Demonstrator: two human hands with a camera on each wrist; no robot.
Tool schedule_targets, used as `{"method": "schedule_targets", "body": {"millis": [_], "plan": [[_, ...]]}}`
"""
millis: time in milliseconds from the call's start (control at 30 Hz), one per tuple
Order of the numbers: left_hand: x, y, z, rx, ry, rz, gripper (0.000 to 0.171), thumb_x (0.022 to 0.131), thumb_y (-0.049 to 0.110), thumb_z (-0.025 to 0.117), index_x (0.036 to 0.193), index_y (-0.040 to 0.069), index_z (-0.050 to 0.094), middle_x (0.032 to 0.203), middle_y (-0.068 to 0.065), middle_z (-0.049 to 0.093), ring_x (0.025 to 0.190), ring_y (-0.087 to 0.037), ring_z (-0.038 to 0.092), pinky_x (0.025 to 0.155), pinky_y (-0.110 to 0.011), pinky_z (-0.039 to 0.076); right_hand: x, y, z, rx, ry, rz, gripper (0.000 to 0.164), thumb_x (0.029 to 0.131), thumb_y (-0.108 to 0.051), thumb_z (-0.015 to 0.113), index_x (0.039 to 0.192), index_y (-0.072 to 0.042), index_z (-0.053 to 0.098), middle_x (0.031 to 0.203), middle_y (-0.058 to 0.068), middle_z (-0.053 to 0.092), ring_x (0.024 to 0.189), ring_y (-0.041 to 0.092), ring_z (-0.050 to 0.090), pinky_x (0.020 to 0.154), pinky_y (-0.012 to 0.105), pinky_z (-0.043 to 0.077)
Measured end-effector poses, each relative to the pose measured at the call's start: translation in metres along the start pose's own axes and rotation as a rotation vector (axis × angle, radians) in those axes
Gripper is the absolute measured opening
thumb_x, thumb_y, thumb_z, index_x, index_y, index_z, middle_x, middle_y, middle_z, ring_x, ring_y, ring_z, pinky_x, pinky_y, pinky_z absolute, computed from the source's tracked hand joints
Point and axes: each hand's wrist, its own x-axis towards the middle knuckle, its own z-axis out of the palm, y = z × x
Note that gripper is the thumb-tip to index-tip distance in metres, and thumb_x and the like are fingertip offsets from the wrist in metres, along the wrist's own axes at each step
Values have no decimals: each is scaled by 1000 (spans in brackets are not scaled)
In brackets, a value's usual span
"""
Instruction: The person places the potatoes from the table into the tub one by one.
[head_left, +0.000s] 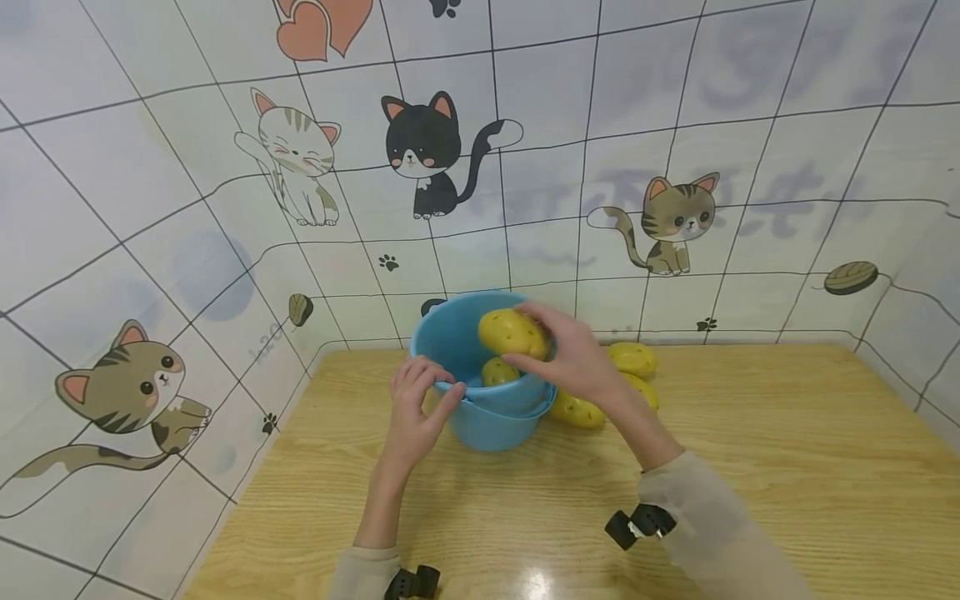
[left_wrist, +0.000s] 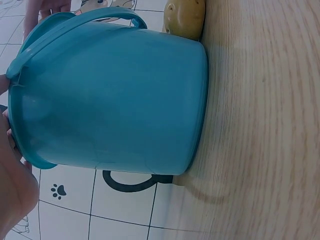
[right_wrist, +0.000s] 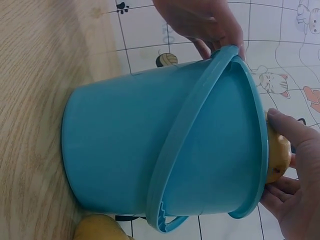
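Observation:
A blue bucket (head_left: 495, 425) stands on the wooden table near the back wall, its handle hanging down at the front. My left hand (head_left: 416, 408) grips the rim at the left, thumb at the handle joint and fingers over the edge. In my right hand (head_left: 573, 350) is a yellow potato (head_left: 512, 332), held between thumb and fingers at the bucket's mouth; in the right wrist view the potato (right_wrist: 278, 155) shows just past the rim. Another potato (head_left: 499, 372) lies inside the bucket. Several potatoes (head_left: 632, 360) lie on the table right of the bucket, partly behind my right forearm.
The light wood table (head_left: 787, 442) runs up to a tiled-pattern wall (head_left: 555, 208) printed with cartoon cats. A side wall (head_left: 135, 250) rises at the left. Black camera mounts (head_left: 641, 525) sit on both wrists.

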Motion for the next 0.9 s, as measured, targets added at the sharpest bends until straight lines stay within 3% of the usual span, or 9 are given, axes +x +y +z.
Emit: {"method": "schedule_targets", "body": {"millis": [300,567,900], "plan": [[3,6,2,9,19,7,10,86,2,69,86,10,63,89,-8,57,107,-37,46,102,-61,17,-5,4,-3,42,57,-80,52,93,-17,74,139,-2,55,131,15,61,111,32,62,92,46,52],[12,41,-3,-23,29,4,11,82,-8,66,82,0,59,84,-17,54,100,-44,45,97,-66,18,-10,7,-8,53,99,-104,46,94,-12,72,135,0,57,130,15,63,110,34,61,90,46,53],[13,43,-4,-28,26,-4,11,83,-8,66,82,0,59,85,-17,54,103,-44,44,99,-66,16,-21,13,-20,58,153,-100,44,93,-10,73,134,-2,60,127,15,63,109,35,62,89,49,53]]}}
